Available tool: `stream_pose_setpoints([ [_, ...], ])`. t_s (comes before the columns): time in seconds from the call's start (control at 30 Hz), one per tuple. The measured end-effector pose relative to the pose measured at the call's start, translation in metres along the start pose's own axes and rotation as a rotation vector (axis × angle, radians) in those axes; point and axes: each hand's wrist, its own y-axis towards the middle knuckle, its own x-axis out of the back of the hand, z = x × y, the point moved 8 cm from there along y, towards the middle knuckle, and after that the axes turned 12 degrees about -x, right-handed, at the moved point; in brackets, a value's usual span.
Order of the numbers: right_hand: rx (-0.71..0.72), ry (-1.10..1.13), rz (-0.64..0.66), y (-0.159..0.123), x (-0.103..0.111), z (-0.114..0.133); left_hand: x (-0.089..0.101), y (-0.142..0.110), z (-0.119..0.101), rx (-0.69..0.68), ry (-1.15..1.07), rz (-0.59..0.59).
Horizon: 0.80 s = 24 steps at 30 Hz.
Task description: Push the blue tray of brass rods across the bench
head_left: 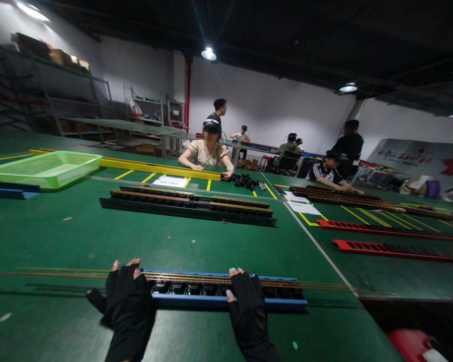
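A factory assembly hall — long green worktables [79,236] with marked lanes, seated workers [208,151], metal shelving [60,95], overhead lamps [209,53].

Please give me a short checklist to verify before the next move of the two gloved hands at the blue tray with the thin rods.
1. Left hand lies on the left end of the blue tray, fingertips at the thin rods: ok.
2. Right hand rests over the tray's middle, fingertips at the rods: ok.
3. Rods lie along the tray, parallel, sticking out past both ends: ok.
4. Every tray slot filled with a dark part: cannot tell, too dark.
5. Either hand actually gripping a rod: cannot tell.
6. Black trays and green basket stand apart, beyond the hands: ok.
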Motion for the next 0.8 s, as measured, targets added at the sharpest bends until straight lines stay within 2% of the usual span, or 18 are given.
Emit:
stream_pose_setpoints([
  [0.03,-0.005,0.009,-0.001,0.001,0.002,0.001,0.005,0.0,-0.006,-0.032,0.012,-0.018],
  [0.1,0.009,0.033,0.005,0.001,0.005,0.002,0.012,-0.003,-0.028,-0.187,0.022,-0.021],
  [0.2,0.043,0.079,0.014,-0.002,0.005,0.003,0.009,-0.021,-0.08,-0.603,-0.071,0.151],
  [0.27,0.043,0.101,0.016,-0.004,0.002,0.0,0.009,-0.035,-0.104,-0.805,-0.074,0.19],
  [0.33,0.038,0.114,0.029,-0.006,-0.002,-0.003,0.008,-0.046,-0.118,-0.934,-0.042,0.173],
  [0.4,0.038,0.123,0.054,-0.008,-0.007,-0.005,0.006,-0.049,-0.12,-0.972,-0.028,0.139],
  [0.6,0.093,0.109,0.071,0.0,-0.019,-0.007,-0.014,-0.041,-0.108,-0.918,-0.034,0.128],
  [0.7,0.125,0.087,0.071,0.012,-0.033,-0.004,-0.027,-0.032,-0.1,-0.939,-0.013,0.121],
  [0.8,0.1,0.104,0.054,0.024,-0.05,0.0,-0.043,-0.019,-0.088,-0.954,0.001,0.144],
])
